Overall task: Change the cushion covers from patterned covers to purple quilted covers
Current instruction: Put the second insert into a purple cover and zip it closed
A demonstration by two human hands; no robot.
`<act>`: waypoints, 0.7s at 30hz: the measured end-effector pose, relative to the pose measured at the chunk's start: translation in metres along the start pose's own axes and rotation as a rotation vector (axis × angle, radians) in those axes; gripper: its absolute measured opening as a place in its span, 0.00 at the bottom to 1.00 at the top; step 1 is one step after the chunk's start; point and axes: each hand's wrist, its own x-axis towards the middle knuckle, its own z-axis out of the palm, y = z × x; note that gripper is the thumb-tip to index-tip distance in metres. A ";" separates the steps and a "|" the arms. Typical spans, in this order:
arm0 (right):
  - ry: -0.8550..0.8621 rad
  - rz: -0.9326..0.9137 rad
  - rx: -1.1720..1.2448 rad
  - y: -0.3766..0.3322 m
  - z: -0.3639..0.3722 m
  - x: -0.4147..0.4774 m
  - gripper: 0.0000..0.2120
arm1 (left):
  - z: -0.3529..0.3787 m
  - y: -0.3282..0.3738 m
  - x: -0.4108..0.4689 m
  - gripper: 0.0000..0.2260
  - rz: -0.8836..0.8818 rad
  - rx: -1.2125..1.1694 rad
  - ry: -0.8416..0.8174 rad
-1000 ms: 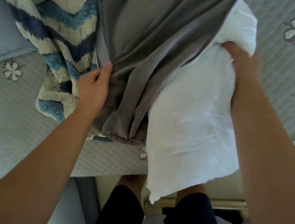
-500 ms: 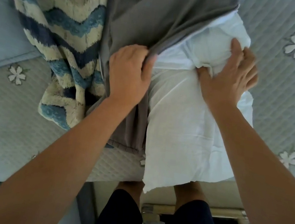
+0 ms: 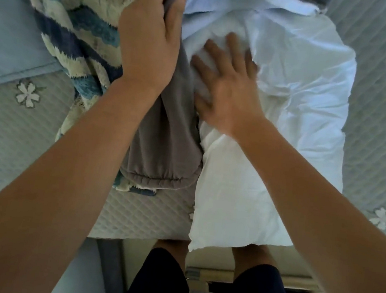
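Two hands meet at upper centre: your left hand (image 3: 148, 43) grips the grey underside of the patterned cover (image 3: 82, 11), while your right hand (image 3: 228, 89), fingers spread, presses the white cushion insert (image 3: 289, 109) on the quilted bed (image 3: 18, 137).

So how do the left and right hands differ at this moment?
The left hand is curled, gripping the grey cover; the right hand lies flat with spread fingers, pressing the white cushion insert. The left hand sits higher in the frame than the right hand. Both are bare, above the quilted bedspread.
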 end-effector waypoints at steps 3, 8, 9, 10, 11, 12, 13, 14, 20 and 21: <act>-0.233 0.205 -0.066 0.007 0.014 0.016 0.48 | -0.007 -0.005 0.001 0.15 0.018 0.007 -0.018; -0.226 0.236 -0.228 -0.001 0.022 0.035 0.44 | -0.018 -0.019 -0.001 0.17 -0.049 0.081 -0.095; -0.187 0.253 -0.194 0.001 0.020 0.041 0.39 | -0.020 -0.021 -0.002 0.17 -0.070 0.094 -0.102; -0.143 0.297 -0.124 0.004 0.015 0.047 0.34 | -0.021 -0.023 -0.003 0.17 -0.091 0.099 -0.108; -0.089 0.385 -0.033 0.007 0.008 0.054 0.30 | -0.022 -0.022 -0.004 0.17 -0.108 0.095 -0.111; -0.036 0.517 0.077 0.010 0.002 0.061 0.27 | -0.023 -0.022 -0.005 0.17 -0.123 0.079 -0.117; 0.031 0.665 0.198 0.011 -0.003 0.067 0.24 | -0.022 -0.019 -0.006 0.17 -0.142 0.047 -0.125; 0.103 0.803 0.321 0.009 -0.005 0.072 0.21 | -0.021 -0.017 -0.007 0.17 -0.169 0.011 -0.142; 0.243 1.040 0.663 -0.008 0.004 0.084 0.19 | -0.002 -0.008 -0.009 0.21 -0.650 -0.284 -0.432; 0.233 0.991 0.594 -0.009 0.006 0.082 0.21 | -0.002 -0.007 -0.008 0.22 -0.726 -0.369 -0.474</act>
